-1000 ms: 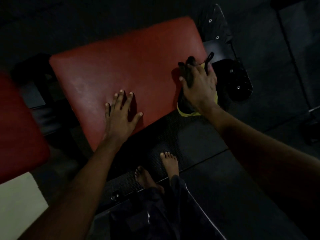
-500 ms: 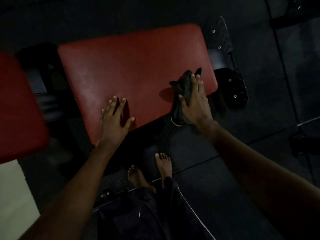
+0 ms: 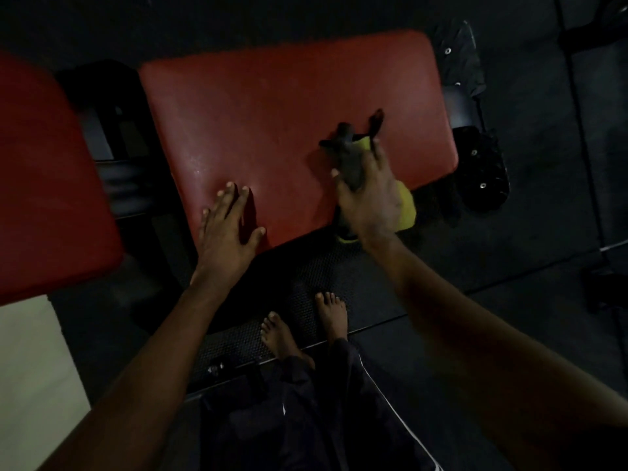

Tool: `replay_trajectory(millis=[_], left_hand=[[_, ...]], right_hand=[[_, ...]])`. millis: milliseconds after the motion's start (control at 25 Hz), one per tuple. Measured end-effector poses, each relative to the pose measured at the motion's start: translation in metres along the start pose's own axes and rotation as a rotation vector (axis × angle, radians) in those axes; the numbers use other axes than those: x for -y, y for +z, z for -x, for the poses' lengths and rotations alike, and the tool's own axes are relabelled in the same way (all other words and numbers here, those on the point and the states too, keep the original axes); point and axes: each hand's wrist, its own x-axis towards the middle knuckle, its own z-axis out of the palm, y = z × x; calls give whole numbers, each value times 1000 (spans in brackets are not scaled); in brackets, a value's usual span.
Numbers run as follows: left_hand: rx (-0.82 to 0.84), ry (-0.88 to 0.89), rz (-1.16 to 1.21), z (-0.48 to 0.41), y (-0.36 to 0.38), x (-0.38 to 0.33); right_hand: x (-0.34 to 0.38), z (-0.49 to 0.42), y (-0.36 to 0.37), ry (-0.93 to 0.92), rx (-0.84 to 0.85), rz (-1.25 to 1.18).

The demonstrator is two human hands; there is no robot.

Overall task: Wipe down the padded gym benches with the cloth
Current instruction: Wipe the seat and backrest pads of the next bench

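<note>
A red padded bench (image 3: 272, 113) fills the middle of the dim view. My left hand (image 3: 227, 229) lies flat on its near edge with the fingers spread. My right hand (image 3: 370, 195) grips a dark and yellow cloth (image 3: 350, 158) and holds it against the pad near the right end. Part of the cloth hangs over the near edge of the bench under my hand.
A second red pad (image 3: 44, 185) sits at the left, with black frame bars (image 3: 125, 178) between the two. A black metal foot plate (image 3: 482, 171) sticks out past the bench's right end. My bare feet (image 3: 306, 324) stand on a dark rubber mat.
My right hand with the cloth has slid left along the near part of the pad, away from the right end. My left hand stays pressed on the near edge.
</note>
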Motion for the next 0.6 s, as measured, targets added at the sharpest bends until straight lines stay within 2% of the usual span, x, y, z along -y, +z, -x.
replay_trajectory(millis=[80, 160, 240, 320, 400, 480, 600], left_hand=[[-20, -38, 39, -2, 3, -7], [-23, -67, 77, -1, 5, -10], [-8, -38, 80, -1, 4, -4], [9, -3, 62, 1, 4, 3], [19, 3, 52, 1, 3, 4], [7, 3, 56, 0, 4, 2], [-56, -4, 61, 3, 7, 2]], right_hand=[[8, 17, 8, -229, 122, 43], [-7, -1, -2, -382, 147, 131], [-25, -27, -16, -272, 72, 143], [-30, -41, -24, -72, -4, 30], [-15, -36, -15, 35, -55, -23], [8, -23, -1, 47, -64, -9], [32, 3, 17, -119, 90, 79]])
